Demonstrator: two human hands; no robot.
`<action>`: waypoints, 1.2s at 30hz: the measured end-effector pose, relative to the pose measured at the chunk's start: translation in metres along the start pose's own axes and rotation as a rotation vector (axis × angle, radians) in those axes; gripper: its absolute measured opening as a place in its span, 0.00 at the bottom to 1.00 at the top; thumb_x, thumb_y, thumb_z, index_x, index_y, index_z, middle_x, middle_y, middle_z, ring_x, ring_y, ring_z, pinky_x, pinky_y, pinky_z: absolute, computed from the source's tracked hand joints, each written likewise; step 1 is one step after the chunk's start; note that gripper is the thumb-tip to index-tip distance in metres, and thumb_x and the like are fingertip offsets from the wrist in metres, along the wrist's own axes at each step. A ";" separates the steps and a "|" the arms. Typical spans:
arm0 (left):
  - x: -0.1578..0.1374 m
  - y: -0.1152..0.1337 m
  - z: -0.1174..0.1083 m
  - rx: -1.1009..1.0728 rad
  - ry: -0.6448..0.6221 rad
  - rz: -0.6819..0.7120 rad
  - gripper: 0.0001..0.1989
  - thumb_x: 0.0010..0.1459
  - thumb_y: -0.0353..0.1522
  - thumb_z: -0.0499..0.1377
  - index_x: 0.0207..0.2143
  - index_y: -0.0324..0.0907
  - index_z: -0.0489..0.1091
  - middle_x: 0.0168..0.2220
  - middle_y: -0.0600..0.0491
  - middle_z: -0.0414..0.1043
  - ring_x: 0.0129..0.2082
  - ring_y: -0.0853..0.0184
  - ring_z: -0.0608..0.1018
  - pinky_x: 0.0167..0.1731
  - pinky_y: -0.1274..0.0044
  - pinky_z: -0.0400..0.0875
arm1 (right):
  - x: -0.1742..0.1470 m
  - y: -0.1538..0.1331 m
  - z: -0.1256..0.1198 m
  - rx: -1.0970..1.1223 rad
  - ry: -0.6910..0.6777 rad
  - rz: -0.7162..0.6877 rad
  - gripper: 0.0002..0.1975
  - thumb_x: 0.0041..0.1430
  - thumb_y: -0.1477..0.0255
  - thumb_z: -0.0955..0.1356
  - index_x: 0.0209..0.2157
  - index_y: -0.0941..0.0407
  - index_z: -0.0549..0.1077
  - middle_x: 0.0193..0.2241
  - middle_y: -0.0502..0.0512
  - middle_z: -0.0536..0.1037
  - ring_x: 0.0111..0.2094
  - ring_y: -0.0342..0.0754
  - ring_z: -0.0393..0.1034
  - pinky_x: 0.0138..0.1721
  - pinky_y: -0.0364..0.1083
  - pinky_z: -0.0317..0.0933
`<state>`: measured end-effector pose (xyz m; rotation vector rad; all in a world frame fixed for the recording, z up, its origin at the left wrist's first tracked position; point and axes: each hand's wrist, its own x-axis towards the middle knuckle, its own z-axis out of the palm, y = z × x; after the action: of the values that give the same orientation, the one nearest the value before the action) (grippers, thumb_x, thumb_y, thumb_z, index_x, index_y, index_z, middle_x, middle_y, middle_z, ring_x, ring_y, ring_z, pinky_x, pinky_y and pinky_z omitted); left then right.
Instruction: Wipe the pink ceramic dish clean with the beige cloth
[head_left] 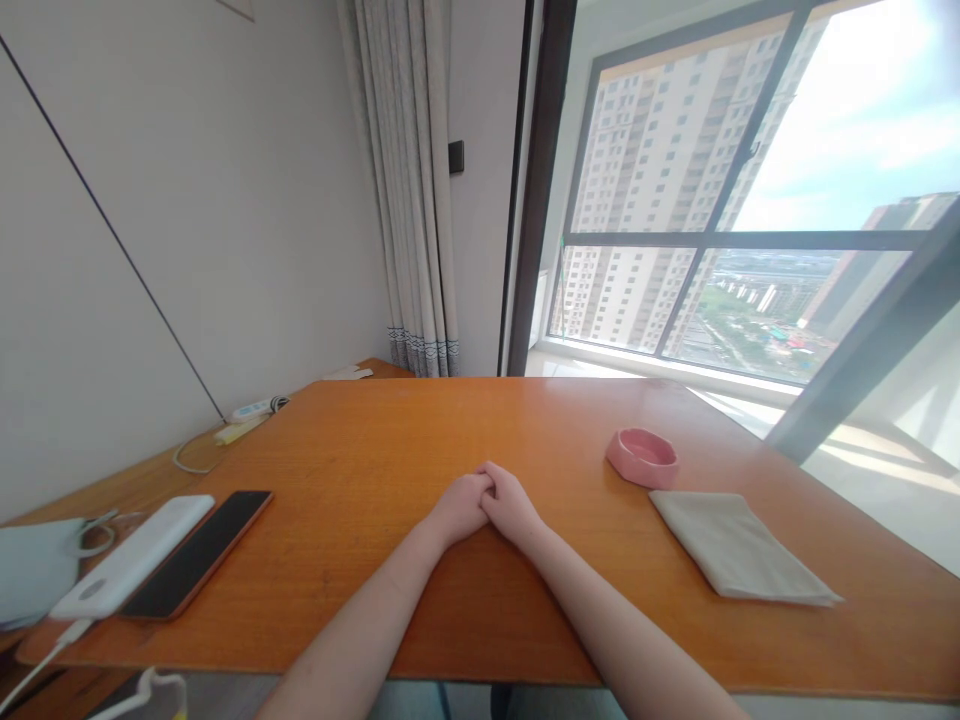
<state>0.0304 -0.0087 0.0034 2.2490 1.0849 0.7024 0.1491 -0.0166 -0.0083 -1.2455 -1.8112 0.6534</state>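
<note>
Left hand [459, 508] and right hand [511, 506] rest together at the middle of the table [375, 470], fingers interlaced or overlapped at the tips; which fingers lie on top cannot be told. Both hands are closed on each other and hold no object. Both forearms run from the near edge and lie flat on the wood, so the hands are supported rather than raised.

Nearest items, right side: a pink bowl [643, 456] stands upright, apart from the hands. Just in front of it lies a folded grey cloth [739, 548], flat, its far corner close to the bowl; contact cannot be confirmed. Both lie near the right hand, judged to be within its reach.

Left side, well apart from the hands: a black phone [199, 551] lies face up, touching or just beside a white power bank [135, 555]. A cable leaves the power bank's near end, which likely accounts for its position near the table edge. Further back, a white power strip [251, 409] with its cord lies beside the wall.

A curtain [409, 190] hangs at the corner, next to the window [720, 200].
</note>
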 end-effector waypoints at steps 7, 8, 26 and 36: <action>0.000 -0.002 0.002 -0.014 -0.005 -0.013 0.11 0.45 0.24 0.52 0.31 0.38 0.71 0.32 0.50 0.75 0.34 0.64 0.75 0.33 0.76 0.67 | 0.000 0.001 0.000 -0.017 -0.032 0.017 0.14 0.43 0.82 0.60 0.32 0.55 0.69 0.30 0.51 0.74 0.34 0.47 0.67 0.38 0.44 0.60; 0.000 -0.002 0.002 -0.017 -0.011 -0.015 0.11 0.45 0.24 0.52 0.31 0.38 0.71 0.32 0.50 0.75 0.34 0.64 0.75 0.33 0.76 0.67 | -0.001 0.000 -0.001 -0.032 -0.046 0.026 0.14 0.43 0.82 0.60 0.32 0.55 0.69 0.30 0.51 0.74 0.35 0.47 0.67 0.38 0.44 0.60; 0.002 -0.017 -0.005 0.058 0.000 -0.020 0.11 0.56 0.34 0.50 0.29 0.39 0.69 0.21 0.57 0.62 0.22 0.72 0.64 0.24 0.80 0.54 | -0.044 0.102 -0.207 -0.798 0.264 0.723 0.20 0.49 0.63 0.66 0.43 0.59 0.69 0.41 0.67 0.72 0.42 0.59 0.69 0.40 0.54 0.59; 0.002 -0.002 -0.002 0.206 0.097 0.112 0.09 0.56 0.31 0.50 0.35 0.40 0.70 0.34 0.50 0.70 0.36 0.66 0.71 0.38 0.75 0.65 | -0.032 0.088 -0.167 -0.609 0.194 0.292 0.12 0.49 0.61 0.67 0.29 0.55 0.64 0.31 0.57 0.72 0.33 0.52 0.69 0.33 0.48 0.61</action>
<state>0.0288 -0.0055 0.0036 2.4888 1.1290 0.7838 0.3403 -0.0184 0.0002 -1.9273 -1.7338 0.1096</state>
